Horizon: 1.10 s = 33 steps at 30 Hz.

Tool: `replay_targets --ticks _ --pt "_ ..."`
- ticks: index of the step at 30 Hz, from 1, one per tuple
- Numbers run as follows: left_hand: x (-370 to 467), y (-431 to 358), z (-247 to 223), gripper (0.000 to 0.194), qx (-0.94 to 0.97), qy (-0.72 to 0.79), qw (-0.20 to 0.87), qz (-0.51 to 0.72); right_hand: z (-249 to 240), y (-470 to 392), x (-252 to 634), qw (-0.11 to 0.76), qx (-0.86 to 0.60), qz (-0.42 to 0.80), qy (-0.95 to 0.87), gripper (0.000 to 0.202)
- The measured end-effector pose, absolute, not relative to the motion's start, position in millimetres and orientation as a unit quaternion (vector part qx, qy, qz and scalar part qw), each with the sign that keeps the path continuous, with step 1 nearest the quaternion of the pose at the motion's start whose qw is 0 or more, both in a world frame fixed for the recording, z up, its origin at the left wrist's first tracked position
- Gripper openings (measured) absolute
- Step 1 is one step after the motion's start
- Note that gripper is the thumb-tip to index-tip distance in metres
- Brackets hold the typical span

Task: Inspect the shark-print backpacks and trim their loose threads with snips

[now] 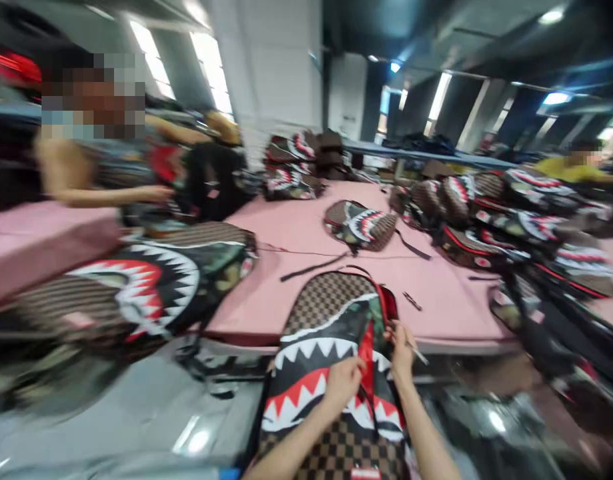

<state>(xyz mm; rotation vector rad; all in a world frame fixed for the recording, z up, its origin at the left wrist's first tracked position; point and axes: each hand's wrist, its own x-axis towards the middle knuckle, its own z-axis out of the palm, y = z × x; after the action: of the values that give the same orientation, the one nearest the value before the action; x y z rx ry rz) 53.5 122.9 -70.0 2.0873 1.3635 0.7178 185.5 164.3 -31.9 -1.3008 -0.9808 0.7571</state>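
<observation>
A backpack (pixel 331 293) with a brown checkered pattern and a printed shark mouth leans against the table edge in front of me. Its side is unzipped, and red lining (pixel 367 357) shows in the gap. My left hand (pixel 345 383) is closed on the front panel beside this opening. On the opposite edge, my right hand (pixel 402 347) has its fingers bent in at the opening. A thin pale stick-like object (pixel 420 356) pokes out of that hand; its kind is unclear. Small dark thread snips (pixel 412 301) lie on the table just beyond.
The pink table (pixel 296 233) carries another shark backpack (pixel 361 223) and piles of them at right (pixel 526 207) and back. A large backpack (pixel 151 287) lies at left, blurred. A co-worker (pixel 91 160) handles a black bag; another person in yellow (pixel 566 167) is far right.
</observation>
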Motion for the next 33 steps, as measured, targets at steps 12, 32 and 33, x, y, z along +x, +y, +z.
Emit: replay_targets --ticks 12,32,33 --pt "49.6 128.0 -95.2 0.029 0.754 0.464 0.303 0.353 -63.6 192.1 188.6 0.618 -0.639 0.22 -0.401 0.022" --pt "47.9 134.3 -100.5 0.027 0.767 0.441 0.285 0.369 -74.3 190.2 187.1 0.599 -0.651 0.172 -0.433 0.019" --pt "48.0 134.2 -100.7 0.027 0.766 0.441 0.287 0.37 -74.6 190.4 187.1 0.598 -0.652 0.171 -0.433 0.019"
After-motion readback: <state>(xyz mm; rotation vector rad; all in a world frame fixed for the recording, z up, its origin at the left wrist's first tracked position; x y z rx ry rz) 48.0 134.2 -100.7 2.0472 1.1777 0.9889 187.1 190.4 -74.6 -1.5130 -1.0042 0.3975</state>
